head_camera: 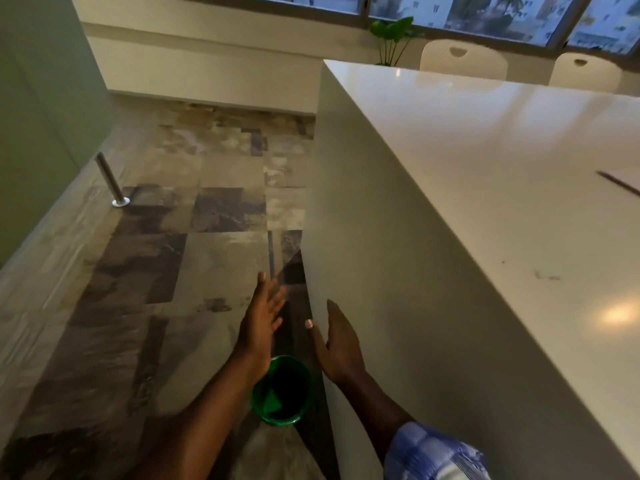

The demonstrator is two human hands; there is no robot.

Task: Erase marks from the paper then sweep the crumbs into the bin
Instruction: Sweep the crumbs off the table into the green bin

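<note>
Nearest the camera, a blue-and-white checked sleeve [436,452] covers the right forearm at the bottom edge. Just beyond it, a green bin [281,389] stands on the floor close against the side panel of the white table [485,161]; its interior is dark, with a green triangular patch visible inside. Both hands are held over and just past the bin, palms turned toward each other and apart. The left hand [259,323] is blurred, fingers extended and loosely spread, gripping nothing. The right hand [337,344] lies beside the table's side panel, fingers straight and together, thumb out, also gripping nothing; contact with the panel cannot be determined. Further on, the tabletop shows a few small dark smudges [545,275] near its edge, and a thin dark pencil-like object [620,183] lies at the far right. The tiled floor [207,209] stretches away to the left, where a metal leg [110,183] stands. At the far end are two white chairs [464,58] and a green plant [394,36] below the windows.
</note>
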